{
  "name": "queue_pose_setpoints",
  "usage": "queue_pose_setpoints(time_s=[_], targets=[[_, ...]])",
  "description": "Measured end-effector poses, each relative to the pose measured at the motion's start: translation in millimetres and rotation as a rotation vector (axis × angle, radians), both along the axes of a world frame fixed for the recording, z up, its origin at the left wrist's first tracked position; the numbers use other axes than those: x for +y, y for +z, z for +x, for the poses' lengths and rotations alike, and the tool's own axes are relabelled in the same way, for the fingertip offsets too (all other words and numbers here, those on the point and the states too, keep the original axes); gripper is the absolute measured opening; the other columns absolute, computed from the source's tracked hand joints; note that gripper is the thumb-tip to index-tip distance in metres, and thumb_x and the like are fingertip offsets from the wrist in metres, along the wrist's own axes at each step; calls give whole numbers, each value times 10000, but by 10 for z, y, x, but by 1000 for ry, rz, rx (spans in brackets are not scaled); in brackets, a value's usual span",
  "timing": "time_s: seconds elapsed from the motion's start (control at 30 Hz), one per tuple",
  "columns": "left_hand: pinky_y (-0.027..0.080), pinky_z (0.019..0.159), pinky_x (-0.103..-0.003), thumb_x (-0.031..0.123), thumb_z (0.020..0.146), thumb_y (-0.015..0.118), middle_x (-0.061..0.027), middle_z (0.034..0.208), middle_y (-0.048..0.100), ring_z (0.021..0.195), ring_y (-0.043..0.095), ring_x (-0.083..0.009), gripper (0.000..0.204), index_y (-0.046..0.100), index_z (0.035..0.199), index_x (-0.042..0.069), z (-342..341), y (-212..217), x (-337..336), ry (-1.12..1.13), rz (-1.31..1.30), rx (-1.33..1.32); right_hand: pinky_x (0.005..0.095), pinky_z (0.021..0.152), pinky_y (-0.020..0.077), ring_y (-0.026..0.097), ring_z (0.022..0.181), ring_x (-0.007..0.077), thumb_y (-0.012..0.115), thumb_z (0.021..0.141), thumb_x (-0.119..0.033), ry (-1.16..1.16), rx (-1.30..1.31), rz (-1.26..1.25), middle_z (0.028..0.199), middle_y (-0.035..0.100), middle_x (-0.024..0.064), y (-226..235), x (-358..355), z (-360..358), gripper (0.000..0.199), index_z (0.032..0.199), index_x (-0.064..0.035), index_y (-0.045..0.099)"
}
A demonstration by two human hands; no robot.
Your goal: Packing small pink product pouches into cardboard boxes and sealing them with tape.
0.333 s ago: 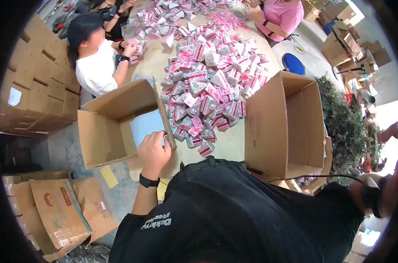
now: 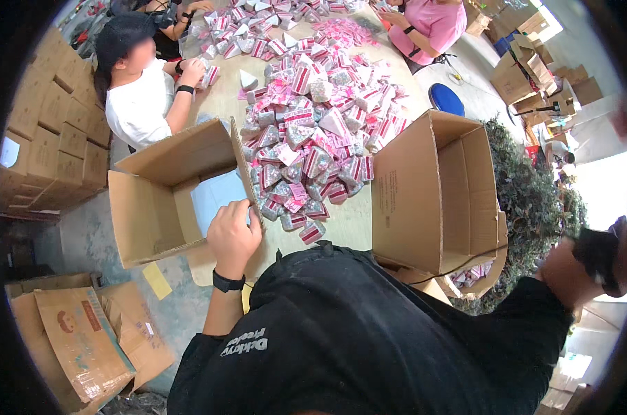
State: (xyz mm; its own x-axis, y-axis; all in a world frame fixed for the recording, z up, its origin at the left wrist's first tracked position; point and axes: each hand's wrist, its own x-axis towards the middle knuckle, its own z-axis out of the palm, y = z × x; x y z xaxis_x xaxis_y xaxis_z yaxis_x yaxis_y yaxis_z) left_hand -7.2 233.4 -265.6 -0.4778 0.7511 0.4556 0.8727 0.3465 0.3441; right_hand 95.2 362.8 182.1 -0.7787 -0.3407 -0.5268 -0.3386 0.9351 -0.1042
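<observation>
- Tabletop (image 2: 341, 225) — long, pale, runs up the middle of the view away from you.
- Heap of pink-and-white packets (image 2: 313, 131) covers most of the tabletop, thickest in the middle; near edge of the heap stops just short of your chest.
- Open cardboard box on your right (image 2: 434, 194), tipped so its mouth faces up and right, flaps out; it sits at the tabletop's right edge, and a few packets show under its lower flap.
- Open cardboard box on your left (image 2: 165, 200), standing off the tabletop's left edge, flaps up, a pale sheet inside against the far wall.
- Your left hand (image 2: 234, 235) rests on the right flap of that left box — grip curled over the flap edge, fingers pressed on the cardboard, black wristband at the wrist.
- Your right hand (image 2: 576, 273) is out at the far right rim, well apart from both boxes, against something dark; cannot tell if the grip is spread or closed there.
- Stack of closed cartons (image 2: 47, 149) at far left, flattened cardboard (image 2: 85, 342) on the floor below.
- Person in white shirt (image 2: 141, 97) at the tabletop's left side, hands on packets; person in pink top (image 2: 434, 24) at the far end.
- Blue stool (image 2: 446, 99) beyond the right box.
</observation>
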Motion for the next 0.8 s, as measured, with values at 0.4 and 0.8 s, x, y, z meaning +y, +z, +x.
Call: queue_pose_setpoints(time_s=[0.4,0.8], targets=[[530,685,-391,133,844,653,-67,862,694,783,655,-279,103,694,934,104,-13,0,-163,37,-46,5,503,1066,461,609,1236,380,708,805,-642,-1395,120,-343,1310,624,270,-5364,2052,-299,965,1446,37,465],[523,654,-375,142,813,670,-66,800,668,732,636,-261,87,684,881,89,36,10,-80,-15,-23,59,495,902,535,667,1061,376,649,832,-367,-1938,529,198,1105,698,222,-6485,2659,-60,430,1023,7,740]])
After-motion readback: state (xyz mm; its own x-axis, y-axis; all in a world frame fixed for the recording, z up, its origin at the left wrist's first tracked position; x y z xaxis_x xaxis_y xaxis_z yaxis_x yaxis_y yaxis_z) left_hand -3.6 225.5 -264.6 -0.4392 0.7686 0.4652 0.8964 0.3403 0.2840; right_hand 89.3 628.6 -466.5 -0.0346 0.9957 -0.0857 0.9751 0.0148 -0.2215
